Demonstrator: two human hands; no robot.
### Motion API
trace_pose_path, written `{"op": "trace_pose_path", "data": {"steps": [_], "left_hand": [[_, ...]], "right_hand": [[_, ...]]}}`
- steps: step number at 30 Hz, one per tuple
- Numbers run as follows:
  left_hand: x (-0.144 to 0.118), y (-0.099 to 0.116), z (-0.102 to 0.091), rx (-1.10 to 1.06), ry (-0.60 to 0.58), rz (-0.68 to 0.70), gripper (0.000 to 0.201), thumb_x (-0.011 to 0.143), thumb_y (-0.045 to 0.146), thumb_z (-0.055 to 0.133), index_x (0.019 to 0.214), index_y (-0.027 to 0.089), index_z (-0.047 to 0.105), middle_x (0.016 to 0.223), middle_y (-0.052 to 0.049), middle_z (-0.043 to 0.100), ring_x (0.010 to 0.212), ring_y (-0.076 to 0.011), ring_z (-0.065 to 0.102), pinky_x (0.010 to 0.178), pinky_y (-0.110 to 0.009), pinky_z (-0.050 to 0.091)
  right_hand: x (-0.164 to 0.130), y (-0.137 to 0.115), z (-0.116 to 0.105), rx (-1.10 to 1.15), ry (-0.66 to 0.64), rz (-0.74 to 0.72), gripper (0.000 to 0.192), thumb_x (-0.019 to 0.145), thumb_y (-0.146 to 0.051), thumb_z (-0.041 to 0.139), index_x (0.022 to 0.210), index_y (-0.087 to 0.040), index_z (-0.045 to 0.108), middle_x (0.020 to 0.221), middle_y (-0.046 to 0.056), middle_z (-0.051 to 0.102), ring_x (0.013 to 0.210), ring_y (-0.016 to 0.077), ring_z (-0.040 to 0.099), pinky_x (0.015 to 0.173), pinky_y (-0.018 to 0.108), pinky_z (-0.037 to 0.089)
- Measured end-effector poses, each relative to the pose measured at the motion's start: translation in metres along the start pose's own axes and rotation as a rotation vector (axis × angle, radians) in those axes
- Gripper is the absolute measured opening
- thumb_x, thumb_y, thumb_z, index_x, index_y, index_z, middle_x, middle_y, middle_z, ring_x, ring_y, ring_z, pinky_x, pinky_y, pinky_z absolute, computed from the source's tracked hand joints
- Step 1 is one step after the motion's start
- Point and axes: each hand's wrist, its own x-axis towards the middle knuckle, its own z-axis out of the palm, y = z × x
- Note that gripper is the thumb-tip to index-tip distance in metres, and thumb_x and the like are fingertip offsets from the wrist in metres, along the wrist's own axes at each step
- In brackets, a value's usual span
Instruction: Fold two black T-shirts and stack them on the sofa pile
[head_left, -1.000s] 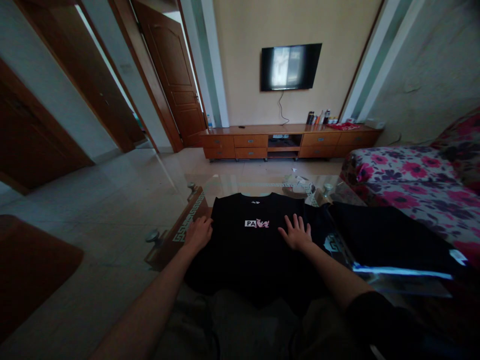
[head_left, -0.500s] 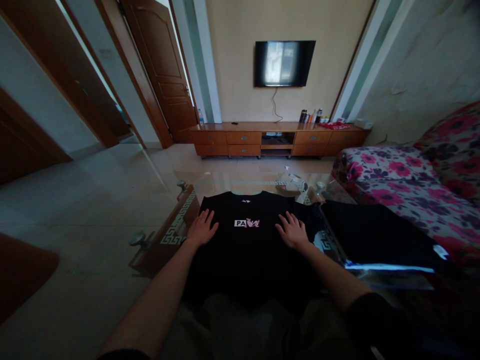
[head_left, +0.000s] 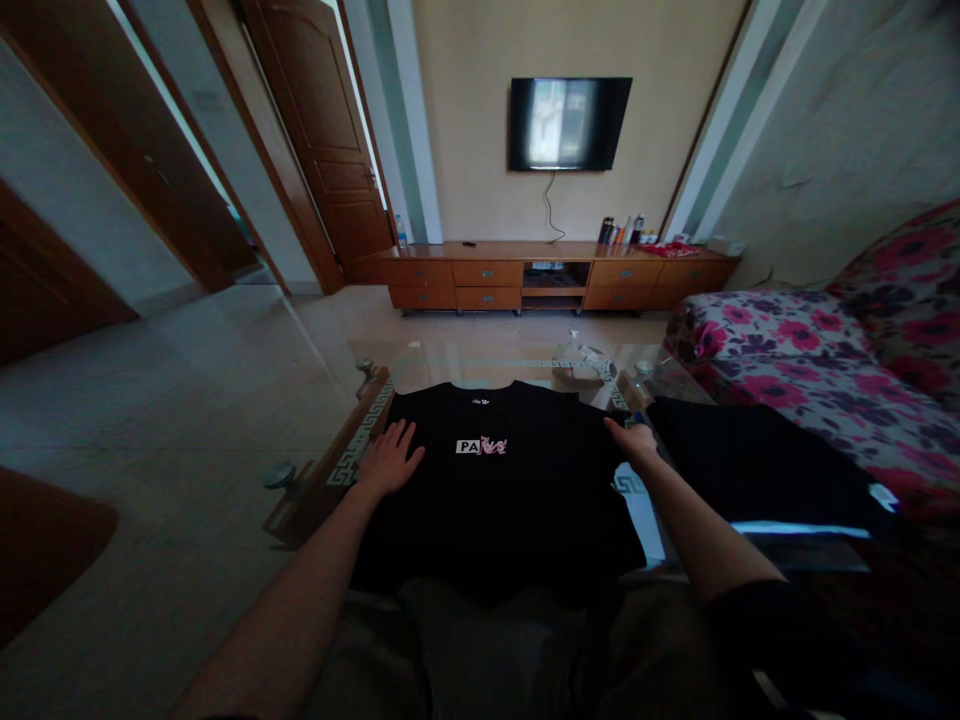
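Observation:
A black T-shirt [head_left: 495, 510] with a white and pink print on its chest lies spread out on a glass table [head_left: 420, 360], its collar pointing away from me. My left hand [head_left: 388, 460] rests flat on the shirt's left side, fingers spread. At the right, my right hand [head_left: 636, 442] is closed on the shirt's sleeve, thumb on top and the other fingers mostly hidden. Just beyond that wrist lies a folded dark cloth [head_left: 765, 460] with a white tag at its corner.
A floral sofa [head_left: 810, 350] stands to the right. Crumpled clear plastic [head_left: 583, 362] lies at the table's far right. Along the far wall runs a low wooden cabinet [head_left: 487, 272] with bottles and cans, beneath a television [head_left: 568, 124]. Tiled floor [head_left: 187, 420] extends left.
My right hand has left the shirt's chest, moved right and closed on the sleeve, which is now drawn outward. The shirt has shifted slightly left; my left hand stays flat on it.

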Motion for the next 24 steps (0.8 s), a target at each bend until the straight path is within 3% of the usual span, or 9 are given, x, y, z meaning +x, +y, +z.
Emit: {"op": "trace_pose_path", "data": {"steps": [4,8,13,17,24], "left_hand": [[-0.002,0.002,-0.002,0.012,0.003,-0.014,0.072,0.101,0.059,0.029,0.159,0.018,0.032,0.167,-0.011,0.026,0.154,-0.0284,0.023,0.123,-0.046,0.021],[-0.003,0.003,-0.005,0.006,0.004,-0.012,0.07,0.1,0.058,0.03,0.159,0.019,0.033,0.166,-0.01,0.027,0.154,-0.0274,0.023,0.123,-0.045,0.022],[-0.003,0.004,-0.007,0.002,0.003,-0.021,0.071,0.1,0.058,0.031,0.158,0.018,0.033,0.166,-0.011,0.028,0.154,-0.0279,0.024,0.123,-0.046,0.021],[-0.003,0.005,-0.007,-0.003,-0.001,-0.032,0.071,0.1,0.058,0.031,0.159,0.018,0.033,0.166,-0.01,0.027,0.154,-0.0278,0.024,0.123,-0.046,0.022],[-0.004,0.004,-0.006,0.007,0.019,-0.022,0.07,0.1,0.057,0.031,0.158,0.018,0.034,0.166,-0.01,0.029,0.153,-0.028,0.025,0.123,-0.046,0.021]], "right_hand": [[0.015,0.005,-0.011,0.056,0.001,0.022,0.038,0.088,-0.047,0.059,0.106,-0.017,0.073,0.086,0.011,0.075,0.093,0.028,0.073,0.077,0.032,0.057],[0.023,0.01,-0.014,0.085,0.014,0.035,0.04,0.089,-0.044,0.053,0.103,-0.013,0.075,0.095,0.017,0.075,0.096,0.0305,0.073,0.08,0.033,0.056],[0.026,0.012,-0.003,0.084,-0.013,0.07,0.054,0.087,-0.055,0.056,0.109,-0.01,0.075,0.105,0.024,0.073,0.103,0.0351,0.071,0.084,0.039,0.057],[0.028,0.02,0.0,0.054,-0.02,0.088,0.048,0.084,-0.046,0.062,0.113,-0.01,0.074,0.114,0.025,0.071,0.113,0.0384,0.067,0.091,0.044,0.055],[0.034,0.032,-0.001,0.02,-0.062,0.115,0.051,0.081,-0.047,0.065,0.108,-0.005,0.075,0.101,0.026,0.072,0.096,0.0365,0.072,0.078,0.041,0.059]]}}
